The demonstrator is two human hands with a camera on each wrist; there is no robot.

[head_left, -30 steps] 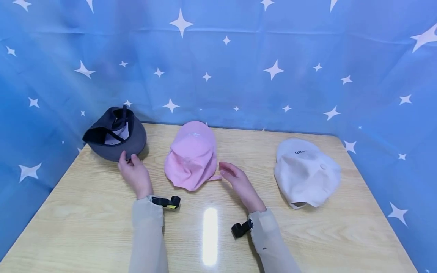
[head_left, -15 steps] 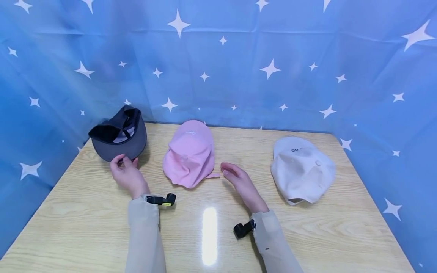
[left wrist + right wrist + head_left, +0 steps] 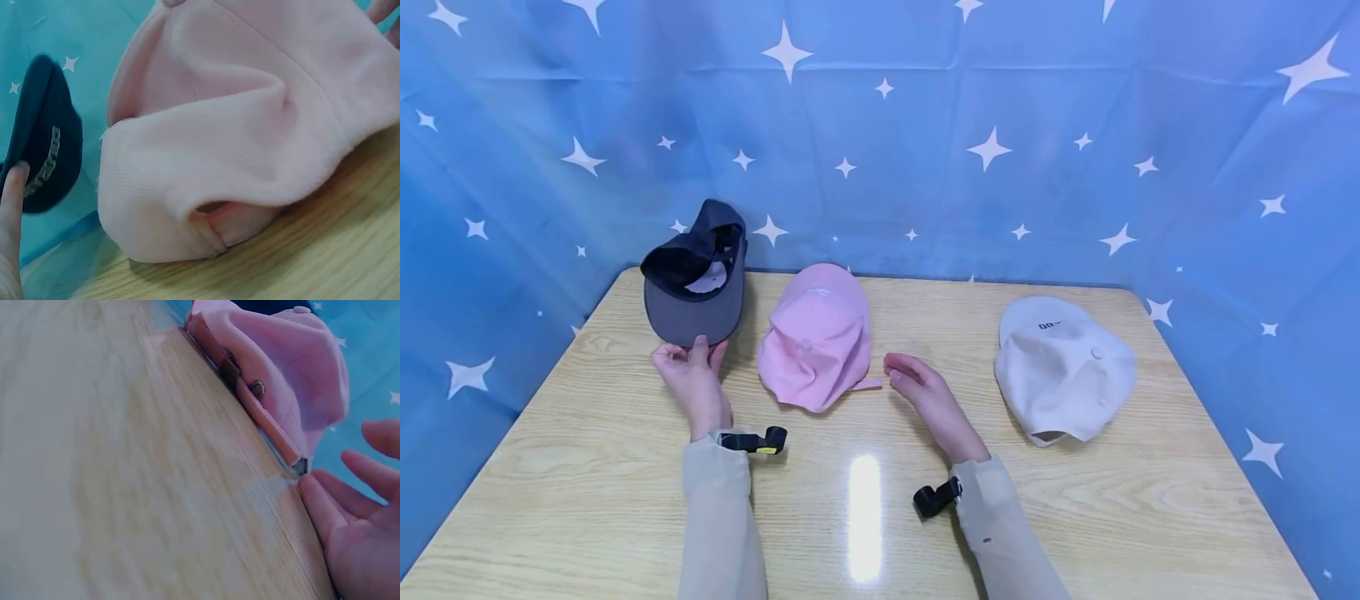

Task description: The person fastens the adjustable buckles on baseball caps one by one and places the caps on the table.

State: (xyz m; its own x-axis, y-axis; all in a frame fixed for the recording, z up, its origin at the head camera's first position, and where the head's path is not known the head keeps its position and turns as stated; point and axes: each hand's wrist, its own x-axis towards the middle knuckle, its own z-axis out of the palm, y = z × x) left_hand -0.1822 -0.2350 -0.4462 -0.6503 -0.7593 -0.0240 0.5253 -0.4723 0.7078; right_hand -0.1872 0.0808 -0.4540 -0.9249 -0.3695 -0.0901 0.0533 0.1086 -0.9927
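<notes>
My left hand [image 3: 697, 387] pinches the brim of a dark navy cap [image 3: 695, 315] at the table's back left. The cap is tilted, its dark inside and a pale lining patch facing me in the head view. Light lettering shows on the dark cap [image 3: 53, 147] in the left wrist view, where a finger [image 3: 12, 200] lies against it. A pink cap [image 3: 820, 333] sits crown up just to the right. My right hand [image 3: 934, 407] hovers beside its strap end, fingers loosely bent and holding nothing. In the right wrist view, its fingertips [image 3: 307, 481] appear close by the strap [image 3: 275, 437].
A white cap [image 3: 1067, 375] with small dark lettering lies farther right on the wooden table [image 3: 610, 467]. A blue curtain [image 3: 880, 208] with white stars stands behind the table and along both sides. Black wrist cameras sit on both sleeves.
The dark cap has moved right and swung round, its brim now toward me. My left fingers have gone from its edge to a pinch on the brim. The right hand stays nearly still.
</notes>
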